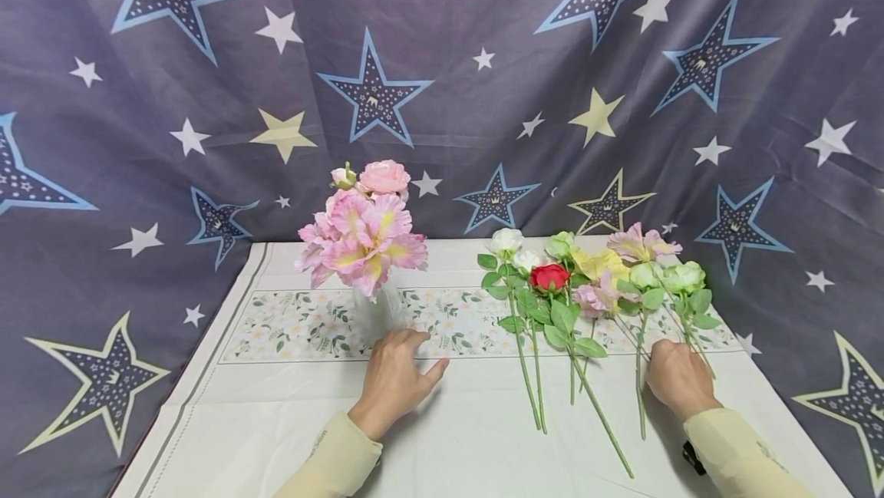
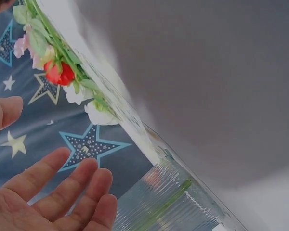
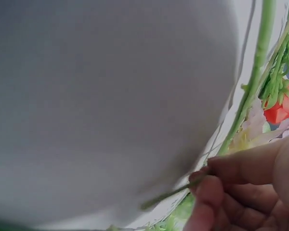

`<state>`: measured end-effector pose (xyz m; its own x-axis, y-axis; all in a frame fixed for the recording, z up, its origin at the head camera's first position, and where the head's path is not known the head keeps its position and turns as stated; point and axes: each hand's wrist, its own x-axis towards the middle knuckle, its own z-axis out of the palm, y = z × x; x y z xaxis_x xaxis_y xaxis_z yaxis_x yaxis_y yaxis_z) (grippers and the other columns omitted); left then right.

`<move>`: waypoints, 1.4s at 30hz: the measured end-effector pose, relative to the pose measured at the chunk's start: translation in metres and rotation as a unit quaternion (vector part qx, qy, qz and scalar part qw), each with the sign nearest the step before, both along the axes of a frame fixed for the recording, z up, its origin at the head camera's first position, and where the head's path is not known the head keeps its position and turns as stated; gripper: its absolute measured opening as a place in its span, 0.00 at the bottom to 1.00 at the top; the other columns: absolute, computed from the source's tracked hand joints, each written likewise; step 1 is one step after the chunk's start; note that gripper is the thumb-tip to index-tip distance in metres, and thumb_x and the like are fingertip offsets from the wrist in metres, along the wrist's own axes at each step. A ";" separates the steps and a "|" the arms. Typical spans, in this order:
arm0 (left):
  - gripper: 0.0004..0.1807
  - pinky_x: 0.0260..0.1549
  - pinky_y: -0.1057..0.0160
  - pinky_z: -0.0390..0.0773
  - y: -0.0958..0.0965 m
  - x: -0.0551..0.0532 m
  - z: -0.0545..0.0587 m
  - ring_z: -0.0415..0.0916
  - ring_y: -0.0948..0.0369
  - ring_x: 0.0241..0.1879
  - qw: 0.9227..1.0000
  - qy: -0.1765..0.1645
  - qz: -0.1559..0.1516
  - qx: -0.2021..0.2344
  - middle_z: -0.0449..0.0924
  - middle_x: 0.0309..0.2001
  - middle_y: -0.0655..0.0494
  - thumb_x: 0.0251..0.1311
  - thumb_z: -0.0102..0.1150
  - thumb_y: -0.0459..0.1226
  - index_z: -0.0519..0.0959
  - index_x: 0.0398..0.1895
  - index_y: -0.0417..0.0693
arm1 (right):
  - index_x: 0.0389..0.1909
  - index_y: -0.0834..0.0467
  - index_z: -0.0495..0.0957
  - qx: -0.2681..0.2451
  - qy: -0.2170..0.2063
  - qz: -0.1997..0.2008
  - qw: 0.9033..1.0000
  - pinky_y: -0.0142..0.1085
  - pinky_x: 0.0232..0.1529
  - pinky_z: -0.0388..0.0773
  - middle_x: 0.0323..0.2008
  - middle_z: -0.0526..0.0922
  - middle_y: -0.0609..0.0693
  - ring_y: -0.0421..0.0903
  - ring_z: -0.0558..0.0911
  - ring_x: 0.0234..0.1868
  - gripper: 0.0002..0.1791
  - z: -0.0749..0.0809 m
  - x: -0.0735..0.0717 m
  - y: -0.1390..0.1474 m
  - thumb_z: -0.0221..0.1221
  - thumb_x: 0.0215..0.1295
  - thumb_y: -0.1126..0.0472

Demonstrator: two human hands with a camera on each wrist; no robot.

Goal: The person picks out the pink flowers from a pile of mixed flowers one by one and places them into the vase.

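Currently, a thin green stem (image 3: pixel 168 198) is sitting pinched near one end between thumb and fingers of the right hand (image 1: pixel 680 377), at the right of the white-covered worktop (image 1: pixel 470 436); which bloom it is carrying is unclear. Beside it, pale green roses (image 1: pixel 684 277) and a ruffled pink flower (image 1: pixel 638 243) are lying with stems and leaves crossing, so a quick lift could be snagging a neighbour. With so narrow a grip, a heavy bloom could be twisting loose. Further left, past a red rose (image 1: pixel 550 277), a clear ribbed vase (image 1: pixel 376 314) is holding large pink blossoms (image 1: pixel 373 237) and looking top-heavy. The left hand (image 1: pixel 397 375) is resting just beside it, fingers loosely extended, gripping nothing; whether it is touching is unclear, but a careless knock could be tipping the vase.
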<state>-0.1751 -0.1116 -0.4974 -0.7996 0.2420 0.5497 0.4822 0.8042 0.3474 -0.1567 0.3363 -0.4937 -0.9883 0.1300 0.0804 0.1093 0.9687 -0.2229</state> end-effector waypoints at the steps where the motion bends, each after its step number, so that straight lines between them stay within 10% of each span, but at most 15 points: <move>1: 0.26 0.47 0.45 0.79 0.000 0.000 0.000 0.83 0.46 0.45 1.000 0.000 0.000 0.000 0.86 0.43 0.46 0.47 0.80 0.50 0.87 0.44 0.42 | 0.18 0.61 0.73 -0.005 0.008 0.001 1.000 0.56 0.21 0.75 0.24 0.81 0.69 0.65 0.80 0.22 0.10 0.000 0.001 -0.001 0.53 0.56 0.72; 8: 0.26 0.47 0.45 0.80 0.001 -0.001 0.000 0.83 0.46 0.44 1.000 0.001 -0.003 -0.001 0.86 0.44 0.45 0.48 0.80 0.50 0.87 0.44 0.41 | 0.15 0.57 0.70 -0.035 0.081 0.019 0.996 0.52 0.21 0.71 0.18 0.77 0.56 0.54 0.75 0.18 0.14 0.003 0.003 -0.010 0.53 0.57 0.73; 22: 0.27 0.47 0.45 0.79 0.004 -0.002 0.002 0.83 0.46 0.44 1.000 -0.002 -0.001 -0.004 0.86 0.41 0.47 0.48 0.79 0.51 0.87 0.45 0.42 | 0.27 0.66 0.82 -0.048 0.182 0.053 0.981 0.56 0.26 0.79 0.24 0.84 0.62 0.61 0.83 0.24 0.05 0.023 0.002 -0.037 0.61 0.61 0.73; 42: 0.27 0.52 0.44 0.78 0.010 0.001 0.004 0.83 0.45 0.48 1.000 -0.013 -0.005 0.001 0.87 0.43 0.47 0.49 0.79 0.51 0.87 0.46 0.42 | 0.31 0.65 0.85 -0.100 0.212 0.093 0.968 0.47 0.25 0.81 0.27 0.86 0.59 0.53 0.84 0.25 0.04 0.043 0.003 -0.087 0.62 0.61 0.73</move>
